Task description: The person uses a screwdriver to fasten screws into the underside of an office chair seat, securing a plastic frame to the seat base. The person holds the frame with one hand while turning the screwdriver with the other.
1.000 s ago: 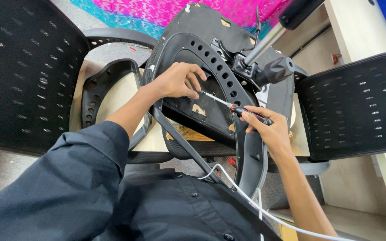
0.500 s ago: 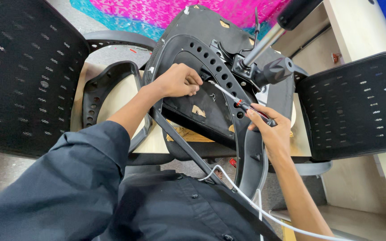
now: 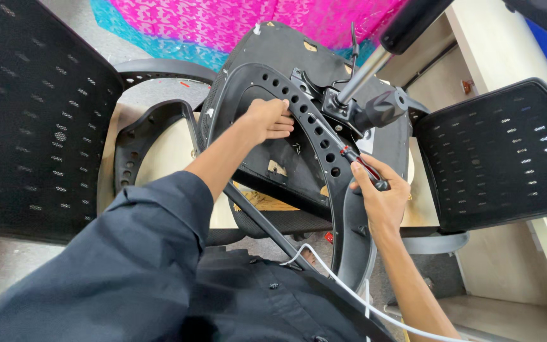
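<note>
In the head view, I am seeing my left hand [image 3: 268,119] pressing flat on the perforated black chair frame [image 3: 314,133], fingers spread over the rim and holding nothing closed inside them. My right hand [image 3: 381,196] is wrapped tightly around the red-and-black screwdriver [image 3: 359,163], and its thin shaft is pointing up and left toward the chair mechanism [image 3: 349,111] under the upturned seat [image 3: 286,63].

Compared with half a second ago, the screwdriver is now standing steeper and its tip is sitting closer to the mechanism, while the left hand is staying almost where it was. I am judging that the tool is being lined up on a fastener, but the tip itself is too small to see clearly.

The chair is lying upside down on a pale wooden table [image 3: 166,152], with the gas cylinder [image 3: 375,60] rising toward the top. A mesh chair back [image 3: 33,107] is standing at the left and another mesh panel [image 3: 501,152] at the right. A pink and teal cloth [image 3: 223,25] is covering the floor behind, and a white cable [image 3: 349,294] is running near my lap.
</note>
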